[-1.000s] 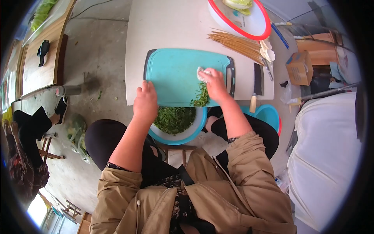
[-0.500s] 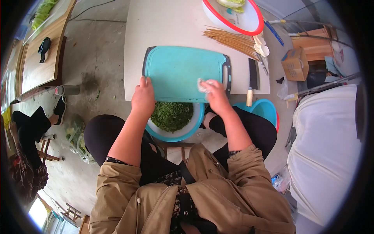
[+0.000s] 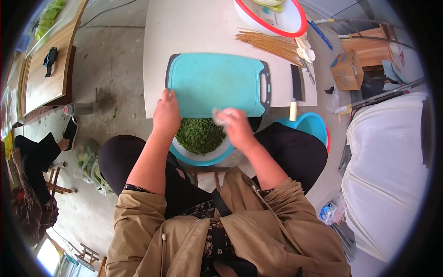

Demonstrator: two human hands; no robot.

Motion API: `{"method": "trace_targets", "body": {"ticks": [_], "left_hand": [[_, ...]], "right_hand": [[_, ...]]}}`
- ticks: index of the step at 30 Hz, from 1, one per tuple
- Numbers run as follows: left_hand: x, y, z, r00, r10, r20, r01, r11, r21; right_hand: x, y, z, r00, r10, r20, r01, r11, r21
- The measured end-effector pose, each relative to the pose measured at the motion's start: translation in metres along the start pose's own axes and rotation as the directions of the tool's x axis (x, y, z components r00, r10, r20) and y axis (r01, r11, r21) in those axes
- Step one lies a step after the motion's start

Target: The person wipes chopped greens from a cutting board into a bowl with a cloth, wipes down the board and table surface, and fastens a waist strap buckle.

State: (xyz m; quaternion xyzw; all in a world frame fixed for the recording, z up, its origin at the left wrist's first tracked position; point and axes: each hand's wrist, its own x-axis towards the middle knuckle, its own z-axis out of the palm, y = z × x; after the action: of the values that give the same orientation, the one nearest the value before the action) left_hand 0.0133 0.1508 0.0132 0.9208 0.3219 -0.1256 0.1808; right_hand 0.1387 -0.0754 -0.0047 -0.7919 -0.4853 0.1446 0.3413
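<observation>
A turquoise cutting board (image 3: 217,83) lies at the table's front edge, with no green bits seen on it. My left hand (image 3: 166,111) grips the board at its front left corner. In my right hand (image 3: 235,125) is a crumpled white cloth (image 3: 218,117), held at the board's front edge. Below that edge a blue-rimmed basin (image 3: 203,161) holds chopped greens (image 3: 200,136), partly hidden by the board and my right hand.
On the table (image 3: 194,27) are a red-rimmed basin (image 3: 302,18) with cabbage, wooden skewers (image 3: 270,45) and a cleaver (image 3: 296,87) at the right. A blue tub (image 3: 311,125) stands below right. Another person's leg (image 3: 41,150) shows at the left.
My right hand has moved left and toward me with the cloth, over the basin. The green pile at the board's front right is gone from the board. My left hand stays at the corner.
</observation>
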Motion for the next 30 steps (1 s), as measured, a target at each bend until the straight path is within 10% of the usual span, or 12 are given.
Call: {"method": "trace_targets", "body": {"ticks": [6, 12, 18, 20, 24, 26, 28, 30], "left_hand": [[0.001, 0.002, -0.001, 1.000, -0.008, 0.019, 0.008, 1.000, 0.007], [0.001, 0.002, 0.000, 1.000, -0.010, 0.018, 0.010, 1.000, 0.026], [0.000, 0.000, 0.004, 0.999, 0.029, -0.034, -0.029, 1.000, 0.003], [0.003, 0.002, -0.001, 1.000, -0.012, 0.011, 0.012, 1.000, 0.022], [0.000, -0.004, 0.013, 0.999, 0.023, -0.042, -0.022, 1.000, 0.016], [0.003, -0.001, 0.002, 1.000, -0.007, 0.004, 0.007, 1.000, 0.014], [0.004, -0.006, 0.006, 1.000, -0.012, -0.013, 0.013, 1.000, 0.017], [0.003, -0.004, 0.008, 0.999, 0.018, -0.027, -0.018, 1.000, 0.023]], "right_hand": [[-0.011, 0.063, -0.017, 0.916, 0.257, -0.307, -0.358, 0.869, -0.343], [-0.025, -0.026, 0.036, 0.984, 0.034, 0.173, -0.047, 0.996, 0.074], [-0.023, -0.060, -0.007, 0.986, -0.157, -0.054, 0.160, 0.986, 0.047], [-0.042, -0.018, 0.013, 0.956, 0.271, 0.116, -0.291, 0.932, 0.217], [-0.031, -0.027, -0.015, 0.860, 0.434, 0.268, -0.510, 0.739, 0.439], [-0.032, -0.007, -0.013, 0.845, 0.465, 0.266, -0.534, 0.771, 0.347], [-0.031, -0.016, -0.020, 0.842, 0.512, 0.168, -0.444, 0.482, 0.756], [-0.026, -0.003, -0.042, 0.868, 0.444, 0.222, -0.484, 0.661, 0.573]]}}
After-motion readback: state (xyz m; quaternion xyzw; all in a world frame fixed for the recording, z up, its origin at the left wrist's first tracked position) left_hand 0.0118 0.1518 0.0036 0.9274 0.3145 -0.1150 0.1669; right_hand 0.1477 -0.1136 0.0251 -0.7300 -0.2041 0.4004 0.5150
